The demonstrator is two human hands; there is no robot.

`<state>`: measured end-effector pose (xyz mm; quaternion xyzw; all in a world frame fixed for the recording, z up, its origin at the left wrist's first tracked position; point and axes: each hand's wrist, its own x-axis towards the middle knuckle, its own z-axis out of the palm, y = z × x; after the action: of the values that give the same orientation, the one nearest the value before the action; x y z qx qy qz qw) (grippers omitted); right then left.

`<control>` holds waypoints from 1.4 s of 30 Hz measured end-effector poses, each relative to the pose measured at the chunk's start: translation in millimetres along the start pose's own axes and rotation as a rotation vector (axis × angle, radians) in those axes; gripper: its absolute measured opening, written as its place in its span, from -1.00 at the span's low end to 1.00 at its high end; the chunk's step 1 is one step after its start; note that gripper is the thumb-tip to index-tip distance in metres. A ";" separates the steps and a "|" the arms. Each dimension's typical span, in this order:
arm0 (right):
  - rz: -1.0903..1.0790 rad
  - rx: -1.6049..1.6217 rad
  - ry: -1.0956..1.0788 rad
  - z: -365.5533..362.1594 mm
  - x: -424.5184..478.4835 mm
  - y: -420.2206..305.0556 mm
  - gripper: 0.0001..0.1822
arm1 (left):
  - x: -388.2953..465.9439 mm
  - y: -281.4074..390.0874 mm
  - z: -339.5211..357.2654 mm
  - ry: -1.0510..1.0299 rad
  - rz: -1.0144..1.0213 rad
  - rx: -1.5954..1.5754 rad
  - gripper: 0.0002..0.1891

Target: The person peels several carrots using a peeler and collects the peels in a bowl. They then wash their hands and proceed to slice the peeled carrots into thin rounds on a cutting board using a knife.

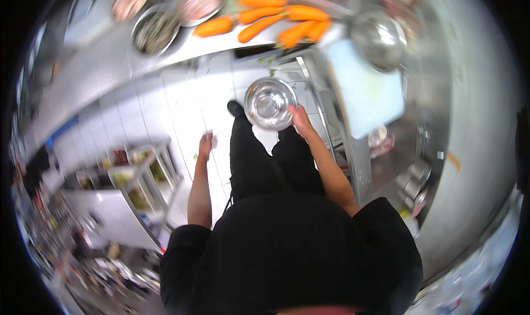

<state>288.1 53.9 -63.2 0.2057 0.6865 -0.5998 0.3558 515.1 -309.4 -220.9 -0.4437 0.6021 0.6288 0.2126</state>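
A shiny metal bowl (270,104) is held out in front of my legs. My right hand (301,121) grips its rim on the right side. Only a small orange fleck shows near the bowl's upper left rim; otherwise its inside looks bare. My left hand (206,144) hangs at my side over the white tiled floor (182,108), touching nothing that I can see. Blur hides how its fingers are set. Ahead, several orange carrots (258,15) lie on a steel counter (112,66).
Metal bowls of pinkish food (198,4) and greyish strips (155,31) stand on the counter. At right, a pale blue cutting board (368,91) lies under a large metal bowl (377,40). A steel shelf unit (103,203) with food containers stands at left.
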 end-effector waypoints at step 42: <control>-0.074 -0.195 1.515 -523.5 -268.2 140.6 -0.47 | -235.2 147.6 843.2 -1.287 -0.321 0.571 -0.50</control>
<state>438.9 627.9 53.1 0.5055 0.7991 -0.2431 -0.2163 263.6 523.8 -45.8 0.0044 0.4257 0.5447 0.7225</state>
